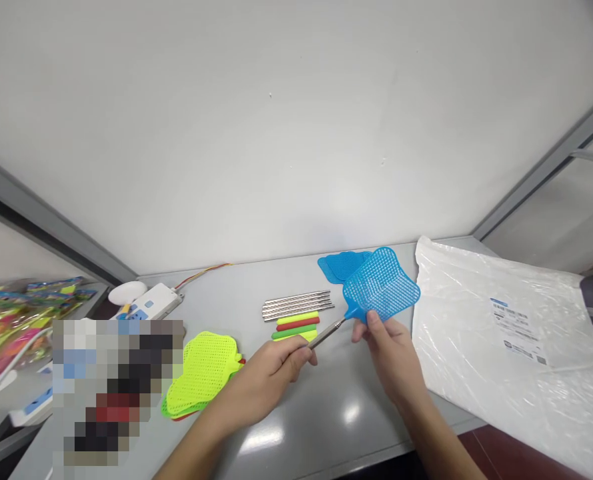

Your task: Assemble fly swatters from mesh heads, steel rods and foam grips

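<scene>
A blue fly swatter head (384, 283) is held up by my right hand (389, 353), its thumb and fingers pinching the lower edge near the neck. From that neck a metal telescopic rod (328, 333) runs down to the left. My left hand (281, 367) is closed around the rod's lower end, hiding that end. Behind the held head lie more blue swatter heads (344, 267). Several metal rods (296, 305) lie side by side near the wall, with yellow, red and green handle tubes (296, 327) in front. Left of my left hand rests a stack of yellow, green and red swatter heads (204, 370).
A large white plastic bag (466, 320) with a label covers the table's right side. At the left are a power strip (154, 302), a white oval object (127, 293) and colourful packaged items (21, 327). A blurred patch hides part of the left table. A wall (296, 167) stands behind.
</scene>
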`<state>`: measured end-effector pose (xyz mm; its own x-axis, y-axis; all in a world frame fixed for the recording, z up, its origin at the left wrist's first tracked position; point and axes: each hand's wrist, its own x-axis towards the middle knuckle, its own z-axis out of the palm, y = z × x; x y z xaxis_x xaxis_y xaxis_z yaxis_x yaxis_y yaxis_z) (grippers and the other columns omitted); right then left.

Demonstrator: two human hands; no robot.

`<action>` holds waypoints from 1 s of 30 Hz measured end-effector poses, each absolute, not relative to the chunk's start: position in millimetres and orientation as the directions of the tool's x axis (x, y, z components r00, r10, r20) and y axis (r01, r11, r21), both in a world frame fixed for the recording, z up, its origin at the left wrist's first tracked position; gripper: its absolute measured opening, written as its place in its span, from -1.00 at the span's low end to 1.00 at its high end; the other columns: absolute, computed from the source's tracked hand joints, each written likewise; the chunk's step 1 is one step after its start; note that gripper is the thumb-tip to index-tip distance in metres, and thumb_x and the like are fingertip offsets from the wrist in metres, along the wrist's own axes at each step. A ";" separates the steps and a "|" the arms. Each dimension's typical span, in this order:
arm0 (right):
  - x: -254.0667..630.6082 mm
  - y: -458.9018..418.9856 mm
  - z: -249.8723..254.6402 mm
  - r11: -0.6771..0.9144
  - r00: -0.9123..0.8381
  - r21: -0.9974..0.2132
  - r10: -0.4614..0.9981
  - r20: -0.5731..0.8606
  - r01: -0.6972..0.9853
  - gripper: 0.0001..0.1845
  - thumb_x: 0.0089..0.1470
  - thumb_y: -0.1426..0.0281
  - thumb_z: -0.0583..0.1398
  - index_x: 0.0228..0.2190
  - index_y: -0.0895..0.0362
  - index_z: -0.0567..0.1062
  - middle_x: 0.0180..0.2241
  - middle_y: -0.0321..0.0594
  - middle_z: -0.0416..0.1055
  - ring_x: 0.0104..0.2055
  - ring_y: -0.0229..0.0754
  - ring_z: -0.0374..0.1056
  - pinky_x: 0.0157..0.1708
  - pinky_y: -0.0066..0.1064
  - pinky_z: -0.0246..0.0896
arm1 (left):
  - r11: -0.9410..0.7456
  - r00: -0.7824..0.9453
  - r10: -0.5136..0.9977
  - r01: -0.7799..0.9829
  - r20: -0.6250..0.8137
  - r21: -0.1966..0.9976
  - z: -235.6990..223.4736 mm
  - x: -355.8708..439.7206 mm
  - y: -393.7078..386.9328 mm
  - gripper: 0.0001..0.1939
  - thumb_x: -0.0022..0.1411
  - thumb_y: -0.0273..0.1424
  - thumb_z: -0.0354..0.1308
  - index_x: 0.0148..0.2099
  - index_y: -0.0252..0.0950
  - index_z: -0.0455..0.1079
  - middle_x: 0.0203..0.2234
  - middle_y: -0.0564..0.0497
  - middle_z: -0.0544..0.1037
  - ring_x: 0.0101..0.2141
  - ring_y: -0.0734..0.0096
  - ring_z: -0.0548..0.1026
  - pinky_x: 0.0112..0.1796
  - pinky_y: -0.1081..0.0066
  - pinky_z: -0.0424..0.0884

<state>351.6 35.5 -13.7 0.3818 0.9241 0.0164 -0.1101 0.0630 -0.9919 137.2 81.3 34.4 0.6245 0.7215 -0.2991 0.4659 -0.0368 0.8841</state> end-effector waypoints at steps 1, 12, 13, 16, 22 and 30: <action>353.4 37.9 -12.5 0.063 0.338 -0.990 0.941 0.017 -0.126 -0.59 0.17 0.11 0.14 -0.56 0.10 0.51 -0.46 -0.24 0.45 -0.32 -0.16 0.33 -0.21 -0.33 0.19 | 0.039 0.638 0.699 0.418 -0.324 0.908 32.7 137.6 81.0 -0.55 0.35 -0.01 -0.10 -0.21 -0.24 0.42 -0.55 0.15 0.20 -0.52 0.52 0.18 -0.51 0.51 0.10; 326.1 32.4 -5.6 0.026 0.276 -0.986 0.959 0.071 0.166 -0.59 0.19 0.05 0.07 -0.48 0.08 0.43 -0.48 -0.27 0.41 -0.48 -0.21 0.30 -0.49 -0.41 0.16 | 0.420 0.738 0.616 -0.011 -0.276 0.907 -13.7 163.8 64.6 -0.53 0.32 -0.01 -0.02 -0.15 -0.35 0.42 -0.34 -0.09 0.49 -0.33 0.35 0.46 -0.26 0.33 0.40; 339.4 31.8 -4.3 0.002 0.336 -0.968 0.937 0.089 0.250 -0.58 0.19 0.05 0.07 -0.51 0.08 0.42 -0.52 -0.28 0.39 -0.47 -0.19 0.31 -0.46 -0.41 0.17 | 0.358 0.718 0.646 0.016 -0.260 0.934 -14.9 164.4 64.7 -0.55 0.32 -0.04 0.00 -0.13 -0.34 0.44 -0.22 -0.12 0.51 -0.20 0.29 0.46 -0.15 0.30 0.39; 388.1 31.5 1.5 -0.165 0.447 -0.866 0.891 0.074 0.472 -0.56 0.20 0.03 0.04 -0.46 0.07 0.47 -0.64 -0.33 0.30 -0.58 -0.19 0.24 -0.54 -0.39 0.09 | 0.232 0.699 0.677 0.098 -0.233 0.968 -14.3 163.4 65.6 -0.65 0.33 -0.11 0.05 -0.07 -0.24 0.45 -0.10 -0.08 0.50 -0.07 0.27 0.43 -0.05 0.29 0.34; 442.1 56.6 -3.6 -0.371 0.445 -0.435 0.892 0.078 0.820 -0.55 0.25 0.12 -0.03 -0.31 0.08 0.55 -0.48 -0.11 0.51 -0.39 0.00 0.44 -0.42 -0.30 0.16 | 0.144 0.687 0.695 0.154 -0.211 0.977 -11.0 162.5 65.4 -0.69 0.36 -0.16 0.00 -0.18 -0.28 0.41 -0.34 -0.03 0.53 -0.32 0.37 0.46 -0.22 0.38 0.37; 436.2 103.7 -20.3 -0.406 0.430 -0.323 0.903 0.002 0.855 -0.62 0.24 0.32 0.00 -0.04 0.26 0.42 -0.32 0.08 0.52 -0.26 0.05 0.46 -0.32 -0.29 0.17 | 0.005 0.551 0.823 0.234 -0.137 0.972 -14.0 158.5 72.7 -0.66 0.36 -0.13 -0.02 -0.27 -0.26 0.39 -0.51 0.07 0.37 -0.44 0.42 0.34 -0.37 0.45 0.27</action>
